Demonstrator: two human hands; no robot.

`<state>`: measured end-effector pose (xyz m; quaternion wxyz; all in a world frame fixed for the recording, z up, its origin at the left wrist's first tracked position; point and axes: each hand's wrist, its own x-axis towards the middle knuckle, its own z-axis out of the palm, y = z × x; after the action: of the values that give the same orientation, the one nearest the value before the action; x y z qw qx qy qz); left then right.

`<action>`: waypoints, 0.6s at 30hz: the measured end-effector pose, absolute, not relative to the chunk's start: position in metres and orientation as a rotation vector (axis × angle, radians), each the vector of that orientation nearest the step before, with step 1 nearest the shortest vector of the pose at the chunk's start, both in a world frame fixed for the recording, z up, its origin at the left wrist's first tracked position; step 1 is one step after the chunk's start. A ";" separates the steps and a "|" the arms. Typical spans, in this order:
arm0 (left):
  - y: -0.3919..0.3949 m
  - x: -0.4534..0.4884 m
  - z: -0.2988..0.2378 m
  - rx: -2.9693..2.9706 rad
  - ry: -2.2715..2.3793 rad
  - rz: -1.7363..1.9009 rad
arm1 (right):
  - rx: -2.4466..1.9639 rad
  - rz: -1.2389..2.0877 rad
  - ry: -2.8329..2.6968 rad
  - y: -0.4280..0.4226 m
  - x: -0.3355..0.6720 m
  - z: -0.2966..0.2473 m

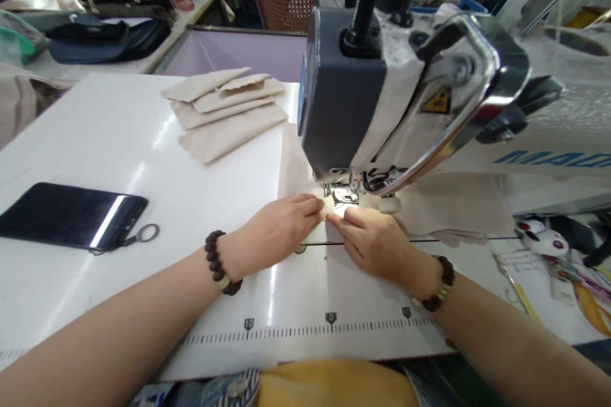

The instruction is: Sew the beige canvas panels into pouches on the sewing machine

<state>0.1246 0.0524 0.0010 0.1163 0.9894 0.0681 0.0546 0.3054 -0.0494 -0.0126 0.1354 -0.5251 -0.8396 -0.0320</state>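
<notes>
My left hand point(279, 226) and my right hand point(370, 238) meet fingertip to fingertip just in front of the presser foot point(341, 194) of a sewing machine point(382, 89). Both pinch a small beige fabric piece point(329, 211) under the needle area. Beige cloth point(293, 165) runs back behind the machine head, and more beige cloth point(453, 203) lies to its right. Each wrist wears a dark bead bracelet.
A stack of folded beige fabric pieces point(224, 111) lies at the back of the white table point(95, 133). A black phone point(71, 215) with a ring strap rests at left. A printed ruler point(305, 331) runs along the front edge. Small tools and clutter point(544, 241) sit at right.
</notes>
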 end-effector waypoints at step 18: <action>0.066 0.137 -0.002 2.907 0.369 0.281 | -1.713 -0.199 -2.345 -0.043 0.299 -0.013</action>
<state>0.1370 0.0662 -0.0025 0.0988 0.9827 0.1248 0.0950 0.2990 -0.0425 -0.0134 0.1152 -0.5847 -0.8002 -0.0678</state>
